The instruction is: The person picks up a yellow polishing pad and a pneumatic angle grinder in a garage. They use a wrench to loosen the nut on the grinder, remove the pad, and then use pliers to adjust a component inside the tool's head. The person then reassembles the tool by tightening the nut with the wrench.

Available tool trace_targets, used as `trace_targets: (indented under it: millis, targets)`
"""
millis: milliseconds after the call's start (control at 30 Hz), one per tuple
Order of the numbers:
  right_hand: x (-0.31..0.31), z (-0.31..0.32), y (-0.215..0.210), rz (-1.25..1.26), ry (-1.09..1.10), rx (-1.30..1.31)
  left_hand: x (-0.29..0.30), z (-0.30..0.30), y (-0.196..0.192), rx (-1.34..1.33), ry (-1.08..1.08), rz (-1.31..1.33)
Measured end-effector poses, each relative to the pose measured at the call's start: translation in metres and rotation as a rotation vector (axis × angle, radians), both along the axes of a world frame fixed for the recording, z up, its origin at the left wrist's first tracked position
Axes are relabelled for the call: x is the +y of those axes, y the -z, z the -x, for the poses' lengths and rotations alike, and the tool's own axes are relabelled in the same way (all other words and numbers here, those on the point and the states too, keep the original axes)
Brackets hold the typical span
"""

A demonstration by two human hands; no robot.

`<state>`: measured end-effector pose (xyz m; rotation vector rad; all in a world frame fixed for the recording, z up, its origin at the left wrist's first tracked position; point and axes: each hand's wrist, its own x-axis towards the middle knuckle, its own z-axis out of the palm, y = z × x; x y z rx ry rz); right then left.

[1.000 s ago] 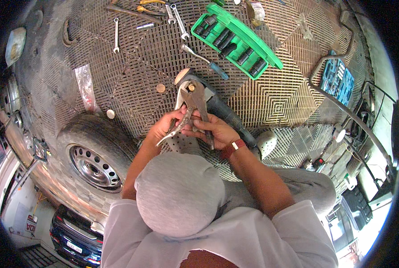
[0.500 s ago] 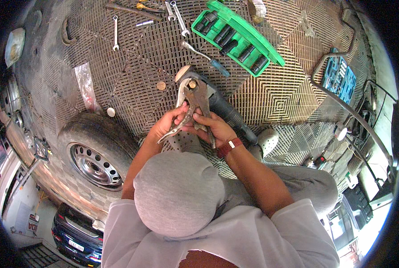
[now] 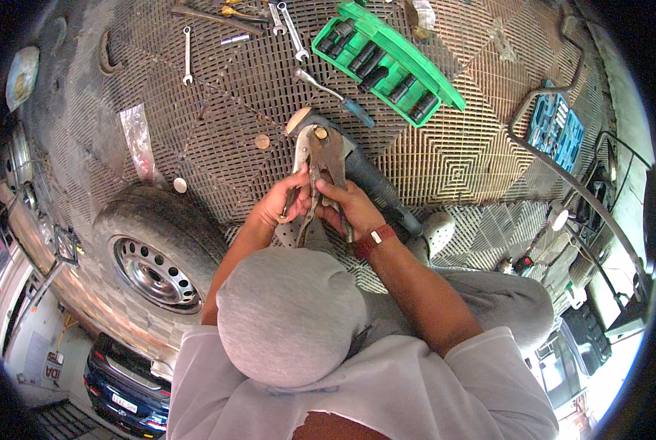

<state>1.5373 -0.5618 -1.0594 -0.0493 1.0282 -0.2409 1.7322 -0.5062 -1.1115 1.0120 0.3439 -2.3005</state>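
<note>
Metal pliers point(image 3: 333, 155) sat pinched between our left hand point(image 3: 278, 199) and right hand point(image 3: 360, 210). Their lever point(image 3: 307, 221) had swung toward six o'clock, narrowing their spread.

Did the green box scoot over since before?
No, the green box went neither way; it sits in the same spot beside the blue-handled tool on the floor mat.

Open mat point(image 3: 221, 121) beyond left fingers point(image 3: 299, 178), tire point(image 3: 170, 224) blocking left, socket case point(image 3: 416, 66) ahead-right

A worn, brownish metal tool point(image 3: 332, 157) points forward, wider end foremost.
</note>
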Motion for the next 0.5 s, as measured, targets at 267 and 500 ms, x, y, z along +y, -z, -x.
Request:
trace_targets:
  millis: [267, 500]
  targets:
    - [-0.01, 0.001, -0.009, -0.085, 0.011, -0.006, 0.0, 0.004, 0.007, 0.279, -0.097, -0.042]
    - [-0.017, 0.012, 0.005, -0.058, -0.023, -0.076, 0.014, 0.013, 0.03, 0.17, -0.14, 0.019]
